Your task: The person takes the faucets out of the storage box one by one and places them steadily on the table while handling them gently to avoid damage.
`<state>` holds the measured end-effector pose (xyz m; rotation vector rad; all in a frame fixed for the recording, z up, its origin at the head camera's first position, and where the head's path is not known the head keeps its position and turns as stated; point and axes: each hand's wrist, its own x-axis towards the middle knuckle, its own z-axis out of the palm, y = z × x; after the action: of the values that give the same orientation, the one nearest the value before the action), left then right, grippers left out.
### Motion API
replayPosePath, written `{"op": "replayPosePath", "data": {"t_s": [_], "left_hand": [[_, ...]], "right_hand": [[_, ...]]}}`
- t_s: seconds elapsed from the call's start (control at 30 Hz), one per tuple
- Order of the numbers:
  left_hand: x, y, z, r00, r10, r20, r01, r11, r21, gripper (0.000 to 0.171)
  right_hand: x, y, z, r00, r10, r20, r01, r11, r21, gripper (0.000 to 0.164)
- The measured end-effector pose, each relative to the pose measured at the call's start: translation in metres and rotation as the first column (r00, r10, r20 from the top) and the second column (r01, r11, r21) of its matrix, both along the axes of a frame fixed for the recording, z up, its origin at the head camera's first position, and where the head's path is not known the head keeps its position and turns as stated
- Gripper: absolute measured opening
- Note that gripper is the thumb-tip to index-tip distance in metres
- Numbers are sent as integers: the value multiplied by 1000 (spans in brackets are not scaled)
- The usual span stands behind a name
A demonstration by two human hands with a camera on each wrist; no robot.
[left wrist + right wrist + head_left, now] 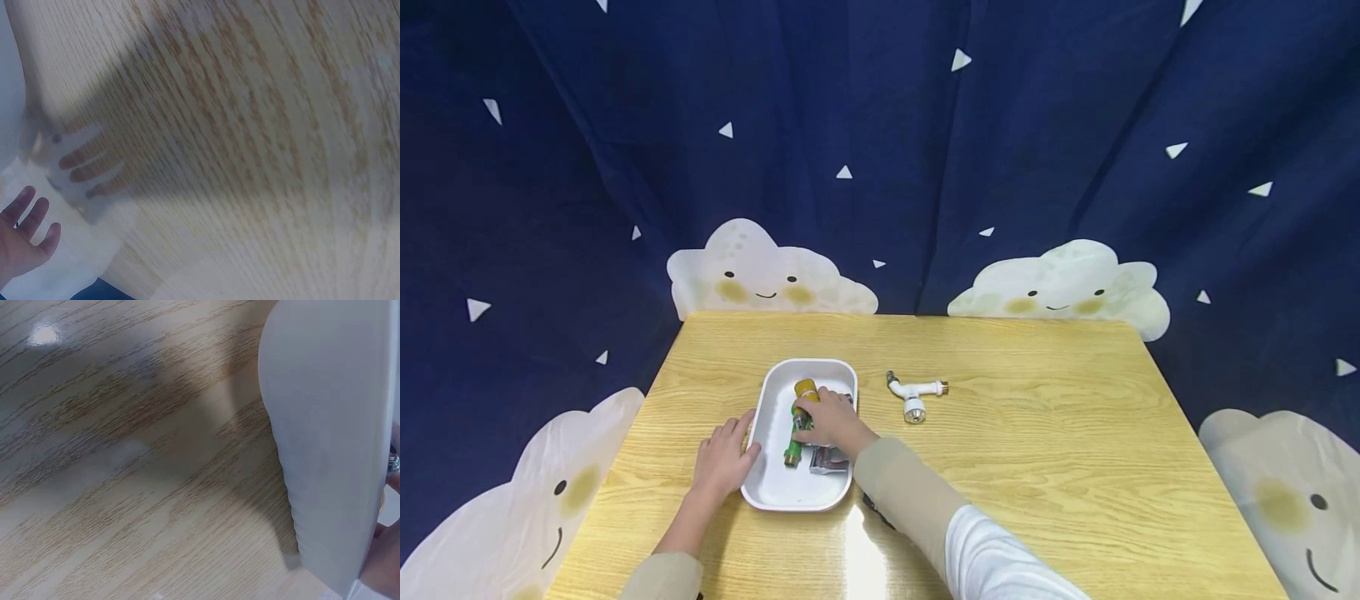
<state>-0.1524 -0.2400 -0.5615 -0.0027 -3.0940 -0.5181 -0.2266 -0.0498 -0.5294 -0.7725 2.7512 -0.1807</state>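
In the head view a white basin (760, 479) holds a green tap (792, 454), a yellow-ended tap part (806, 388) and a clear flat packet (829, 460). My right hand (831, 421) reaches over the basin's right rim, thumb and fingers spread around the middle of the taps; the hand hides its grip and I cannot tell whether it holds one. At the basin's left rim my left hand (724, 454) rests with fingers extended, the thumb tip at the rim. The left wrist view shows that hand (25, 237) with fingers apart.
On the wooden table (1037, 467), right of the basin, lies a white tap (913, 392) with a metal-threaded end. A dark object (877, 510) shows partly beneath my right forearm. Behind the table hangs a dark blue curtain (910, 125) with clouds and triangles.
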Motion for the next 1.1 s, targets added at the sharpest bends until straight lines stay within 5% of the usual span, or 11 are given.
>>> {"op": "replayPosePath", "data": {"t_s": [1.1], "left_hand": [[1, 0, 2, 1000, 2, 13, -2, 1000, 9, 58]], "right_hand": [[0, 1, -2, 997, 81, -9, -81, 995, -54, 64]]}}
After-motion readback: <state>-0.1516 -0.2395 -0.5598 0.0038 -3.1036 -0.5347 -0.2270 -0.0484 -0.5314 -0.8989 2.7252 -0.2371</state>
